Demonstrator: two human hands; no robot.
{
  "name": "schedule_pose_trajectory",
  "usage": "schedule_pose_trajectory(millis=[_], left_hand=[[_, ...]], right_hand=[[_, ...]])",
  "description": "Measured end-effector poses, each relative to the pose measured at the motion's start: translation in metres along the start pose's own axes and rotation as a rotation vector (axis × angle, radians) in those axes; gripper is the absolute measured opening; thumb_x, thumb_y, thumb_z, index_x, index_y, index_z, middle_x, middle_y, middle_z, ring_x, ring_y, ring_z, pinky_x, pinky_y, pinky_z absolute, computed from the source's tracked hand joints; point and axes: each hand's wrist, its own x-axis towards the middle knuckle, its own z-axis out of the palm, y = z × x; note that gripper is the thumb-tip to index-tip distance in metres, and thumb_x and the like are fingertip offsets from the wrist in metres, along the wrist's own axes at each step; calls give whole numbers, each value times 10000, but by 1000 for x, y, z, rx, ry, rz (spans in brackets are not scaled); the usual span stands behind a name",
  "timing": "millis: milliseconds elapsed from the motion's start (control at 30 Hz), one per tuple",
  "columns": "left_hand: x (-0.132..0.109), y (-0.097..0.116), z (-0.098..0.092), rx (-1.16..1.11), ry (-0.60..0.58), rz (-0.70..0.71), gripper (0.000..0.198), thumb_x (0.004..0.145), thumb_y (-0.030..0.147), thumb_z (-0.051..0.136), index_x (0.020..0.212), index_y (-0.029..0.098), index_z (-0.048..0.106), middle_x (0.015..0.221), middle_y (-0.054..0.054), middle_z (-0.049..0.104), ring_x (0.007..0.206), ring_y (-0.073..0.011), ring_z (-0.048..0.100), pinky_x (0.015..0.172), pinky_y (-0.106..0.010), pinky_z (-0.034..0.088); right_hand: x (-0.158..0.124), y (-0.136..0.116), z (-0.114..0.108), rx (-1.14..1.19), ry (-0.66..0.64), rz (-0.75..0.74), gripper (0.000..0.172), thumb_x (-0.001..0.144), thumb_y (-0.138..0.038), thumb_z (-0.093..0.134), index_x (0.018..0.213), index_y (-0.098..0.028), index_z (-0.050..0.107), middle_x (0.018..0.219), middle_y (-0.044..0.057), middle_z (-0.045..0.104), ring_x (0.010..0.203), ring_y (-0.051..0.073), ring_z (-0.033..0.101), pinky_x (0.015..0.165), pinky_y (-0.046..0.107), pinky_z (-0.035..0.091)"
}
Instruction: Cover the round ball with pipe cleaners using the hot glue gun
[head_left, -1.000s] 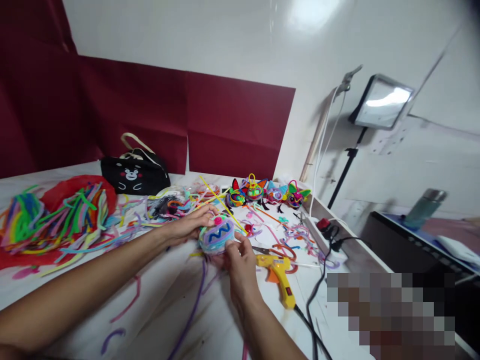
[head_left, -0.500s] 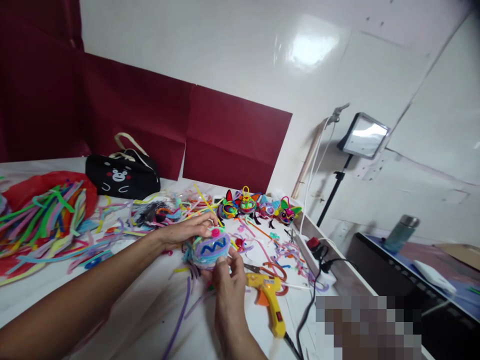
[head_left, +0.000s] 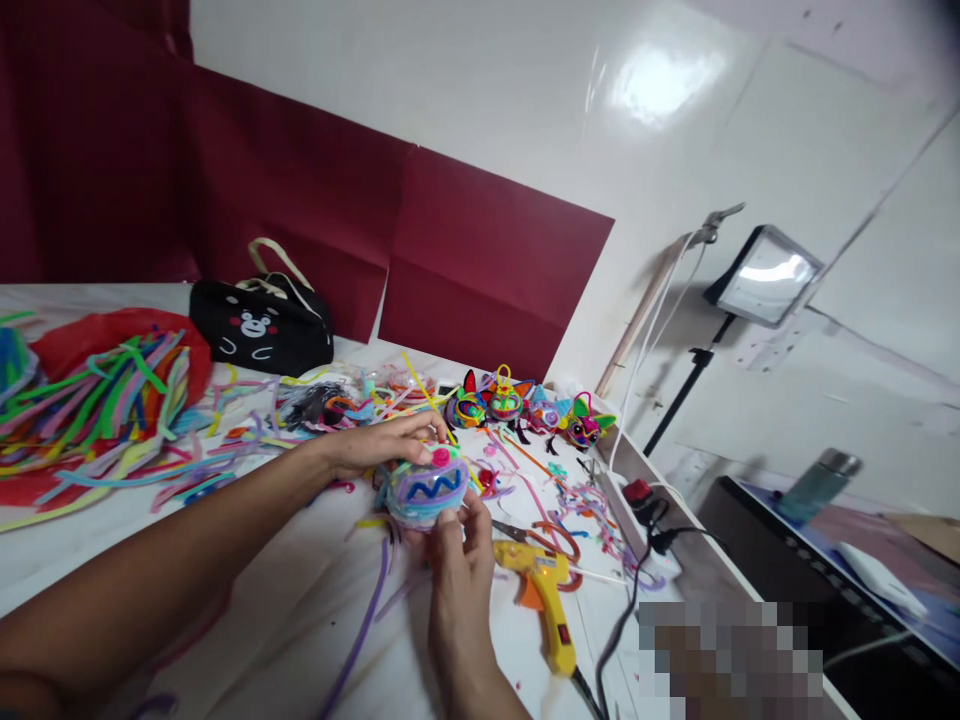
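Far left, a bundle of coloured fuzzy stems (head_left: 112, 395) lies on red sheeting; beside it, farther back, stands a black bag (head_left: 259, 325). At the middle of the table (head_left: 285, 600), the left hand (head_left: 386, 447) is part-closed over the far left top of a round ornament (head_left: 427, 488), which bears a blue zigzag. The right hand (head_left: 461, 530) pinches its near right edge, thumb on the front; fingers behind are hidden. Both hands thus hold the piece, its front turned up to view. Recommended: support from the rim with light, even pressure, thumbs clear of the zigzag and the pink dot. Right of the hands lie scissors (head_left: 564, 540) and a yellow glue gun (head_left: 553, 610); its nozzle, near the right hand, warrants caution as possibly hot.
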Motion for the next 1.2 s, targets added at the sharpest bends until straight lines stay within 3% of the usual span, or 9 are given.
schedule_pose_trajectory(millis=[300, 467, 600, 800, 933, 1067, 1200], left_hand=[[-3, 2, -2, -108, -13, -16, 420, 752, 473, 644, 1075, 233, 528, 901, -8, 558, 845, -218, 520, 717, -299, 401], [-7, 6, -3, -152, 16, -22, 347, 820, 467, 596, 1075, 232, 566, 1035, -38, 591, 930, -235, 558, 739, -308, 430], [-14, 14, -4, -167, 14, -17, 392, 794, 479, 641, 1102, 241, 588, 1070, -40, 611, 980, -253, 568, 788, -324, 442], [-25, 26, -9, -198, -109, 69, 552, 748, 538, 730, 1188, 236, 586, 1232, -73, 630, 1133, -307, 574, 932, -375, 451], [-29, 27, -11, -189, -223, 141, 660, 707, 410, 826, 1263, 243, 512, 1291, -86, 610, 1212, -322, 574, 992, -395, 457], [-30, 25, -9, -109, -228, 175, 804, 606, 204, 871, 1302, 268, 474, 1387, -78, 543, 1355, -318, 499, 1104, -396, 402], [-31, 26, -8, -31, -229, 166, 877, 569, 153, 889, 1319, 291, 456, 1432, -74, 506, 1399, -315, 465, 1146, -422, 384]], right_hand=[[0, -4, -1, -47, -22, -45, 698, 791, -546, 717, 1336, -176, 489, 1285, 146, 617, 1012, 251, 698, 844, 378, 581], [-3, -4, 1, -113, 6, -136, 640, 822, -524, 694, 1322, -168, 514, 1158, 109, 704, 1011, 222, 686, 888, 350, 548], [-8, -9, 4, -149, 12, -209, 632, 855, -538, 666, 1335, -163, 495, 1072, 92, 724, 996, 209, 688, 886, 333, 536], [-15, -15, 9, -161, 15, -270, 612, 855, -542, 661, 1315, -170, 501, 1260, 150, 678, 1095, 231, 682, 922, 346, 540], [-16, -17, 10, -158, 9, -289, 622, 865, -531, 649, 1331, -157, 477, 1212, 161, 705, 1099, 241, 688, 910, 347, 546], [-17, -17, 11, -168, 24, -310, 607, 867, -526, 648, 1324, -156, 492, 1267, 175, 680, 1119, 246, 679, 903, 345, 546], [-17, -16, 10, -181, 30, -335, 567, 880, -506, 642, 1317, -165, 525, 1260, 166, 679, 1151, 255, 663, 920, 353, 536]])
